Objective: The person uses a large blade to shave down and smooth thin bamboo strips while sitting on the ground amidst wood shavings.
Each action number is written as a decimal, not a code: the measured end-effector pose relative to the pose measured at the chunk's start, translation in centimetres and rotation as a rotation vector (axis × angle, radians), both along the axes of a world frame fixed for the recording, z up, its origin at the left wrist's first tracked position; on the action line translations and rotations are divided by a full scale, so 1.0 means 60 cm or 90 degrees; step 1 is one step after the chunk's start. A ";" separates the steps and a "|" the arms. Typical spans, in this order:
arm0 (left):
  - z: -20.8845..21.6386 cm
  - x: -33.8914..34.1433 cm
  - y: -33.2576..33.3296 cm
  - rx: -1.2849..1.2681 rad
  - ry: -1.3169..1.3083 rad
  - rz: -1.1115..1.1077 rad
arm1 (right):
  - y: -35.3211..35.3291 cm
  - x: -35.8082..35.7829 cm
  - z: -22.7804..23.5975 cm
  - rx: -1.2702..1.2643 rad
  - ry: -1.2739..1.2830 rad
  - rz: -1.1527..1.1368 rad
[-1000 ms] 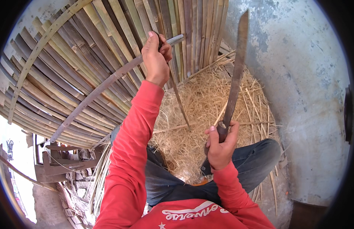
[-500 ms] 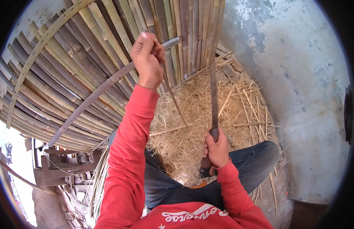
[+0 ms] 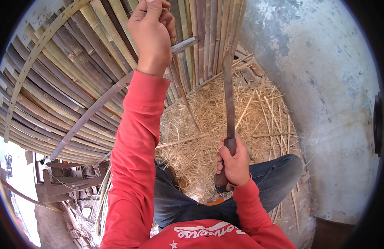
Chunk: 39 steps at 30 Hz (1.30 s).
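- The right hand (image 3: 236, 164) was wrapped around the dark handle (image 3: 229, 145) of a long knife, fingers curled and thumb lying along the near side.
- The knife's blade (image 3: 229, 99) stood above that fist, pointing away from the person, in front of the shavings (image 3: 208, 153), its upper end overlapping the slatted screen in view.
- The left hand (image 3: 151, 35) was raised near the top edge, fingers bent in against the palm, closed on a thin strip (image 3: 188, 106); the exact pinch was hidden behind the hand.
- The strip slanted down and rightward from beneath the left hand, its lower end over the pale shavings, to the left of the blade and apart from it.
- Behind the left forearm spread the screen of bamboo slats (image 3: 76, 87), crossed by a curved bar (image 3: 90, 112).
- Crossed legs in dark trousers (image 3: 274, 172) flanked the shavings, and loose sticks (image 3: 279, 118) lay on the right, near a mottled grey wall (image 3: 333, 108).
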<state>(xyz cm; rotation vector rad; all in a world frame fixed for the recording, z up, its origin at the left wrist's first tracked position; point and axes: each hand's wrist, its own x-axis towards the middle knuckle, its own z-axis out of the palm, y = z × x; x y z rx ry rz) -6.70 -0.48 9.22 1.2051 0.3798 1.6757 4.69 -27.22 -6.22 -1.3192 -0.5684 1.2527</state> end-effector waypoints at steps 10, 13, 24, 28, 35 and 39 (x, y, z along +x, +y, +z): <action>-0.092 0.044 0.030 -0.018 0.038 -0.058 | 0.025 -0.009 -0.014 0.012 -0.031 0.021; -0.122 0.039 0.051 -0.024 -0.003 -0.088 | 0.041 -0.013 0.000 0.051 -0.054 0.014; -0.134 0.072 0.083 -0.035 -0.131 -0.056 | 0.060 -0.057 -0.179 0.031 -0.173 0.011; -0.135 0.065 0.090 -0.061 -0.072 -0.016 | 0.065 -0.046 -0.183 -0.078 -0.141 0.116; -0.138 0.055 0.088 -0.037 -0.083 -0.010 | 0.084 -0.036 0.023 0.164 -0.065 -0.120; -0.135 0.056 0.083 -0.040 -0.094 -0.035 | 0.065 -0.080 -0.095 0.144 -0.382 -0.160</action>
